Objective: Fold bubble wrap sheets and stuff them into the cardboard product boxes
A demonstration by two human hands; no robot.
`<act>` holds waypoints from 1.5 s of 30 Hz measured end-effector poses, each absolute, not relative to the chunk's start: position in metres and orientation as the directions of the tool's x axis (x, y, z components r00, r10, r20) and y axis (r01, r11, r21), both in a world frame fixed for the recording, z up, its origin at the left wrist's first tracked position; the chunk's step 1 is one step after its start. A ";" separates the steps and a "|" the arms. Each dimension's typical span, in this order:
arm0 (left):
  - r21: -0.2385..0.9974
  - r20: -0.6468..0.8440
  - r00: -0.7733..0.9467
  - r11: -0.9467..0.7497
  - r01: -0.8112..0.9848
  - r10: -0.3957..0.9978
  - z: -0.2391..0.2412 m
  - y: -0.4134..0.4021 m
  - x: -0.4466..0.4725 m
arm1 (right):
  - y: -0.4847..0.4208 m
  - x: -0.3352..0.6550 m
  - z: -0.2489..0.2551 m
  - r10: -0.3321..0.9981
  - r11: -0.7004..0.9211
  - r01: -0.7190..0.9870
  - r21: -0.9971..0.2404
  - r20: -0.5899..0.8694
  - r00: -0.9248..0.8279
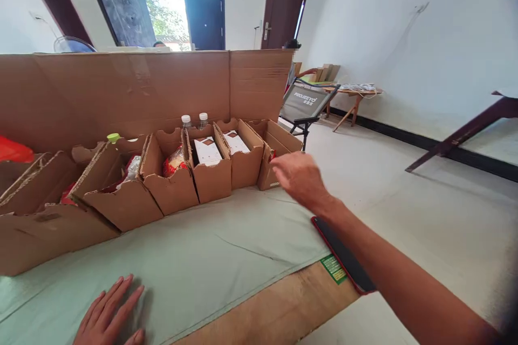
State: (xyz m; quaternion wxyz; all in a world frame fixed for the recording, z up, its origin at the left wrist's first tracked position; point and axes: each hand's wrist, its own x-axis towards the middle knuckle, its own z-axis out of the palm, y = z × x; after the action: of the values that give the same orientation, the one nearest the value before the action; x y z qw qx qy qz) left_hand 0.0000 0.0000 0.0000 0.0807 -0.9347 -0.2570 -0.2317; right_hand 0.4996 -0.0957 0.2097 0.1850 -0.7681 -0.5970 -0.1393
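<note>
My right hand (301,178) is stretched forward with loose fingers, holding nothing, just in front of the rightmost cardboard bin (275,159). My left hand (109,315) rests flat, fingers spread, on the pale green cloth (202,259) near the front edge. A row of open cardboard bins (174,183) stands along the cloth. One bin holds a white box (207,151), the one beside it another white box (236,142). A red-and-yellow packet (175,161) lies in a bin to their left. Two clear bottles (193,120) stand behind.
A tall cardboard sheet (121,91) stands behind the bins. A dark phone with a red edge (343,256) lies at the table's right corner, next to a green sticker (334,268). A folding chair (307,105), a small table (356,94) and a slanted dark beam (465,132) stand on the floor at right.
</note>
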 end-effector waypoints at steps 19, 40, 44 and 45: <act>0.270 0.591 0.663 -0.888 0.373 0.459 0.060 -0.006 0.066 | -0.098 0.485 0.191 0.811 -0.064 0.964 -0.257 0.549 0.200; 0.274 0.572 0.677 -0.886 0.375 0.463 0.008 -0.029 0.102 | -0.096 0.425 0.271 0.996 -0.069 0.997 -0.032 0.059 0.071; 0.379 0.571 0.613 -0.837 0.394 0.547 0.024 -0.038 0.095 | -0.091 0.371 0.298 0.989 0.044 0.961 -0.274 0.150 -0.003; 0.418 0.558 0.598 -0.818 0.396 0.575 0.030 -0.041 0.093 | -0.098 0.368 0.304 0.970 0.085 0.924 -0.372 0.243 0.009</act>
State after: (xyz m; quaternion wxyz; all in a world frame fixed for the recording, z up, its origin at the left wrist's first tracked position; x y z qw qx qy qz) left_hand 0.0927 -0.0413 0.0296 -0.1263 -0.8849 -0.2743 -0.3547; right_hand 0.3676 -0.0976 0.3042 0.2226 -0.6744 -0.7022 0.0514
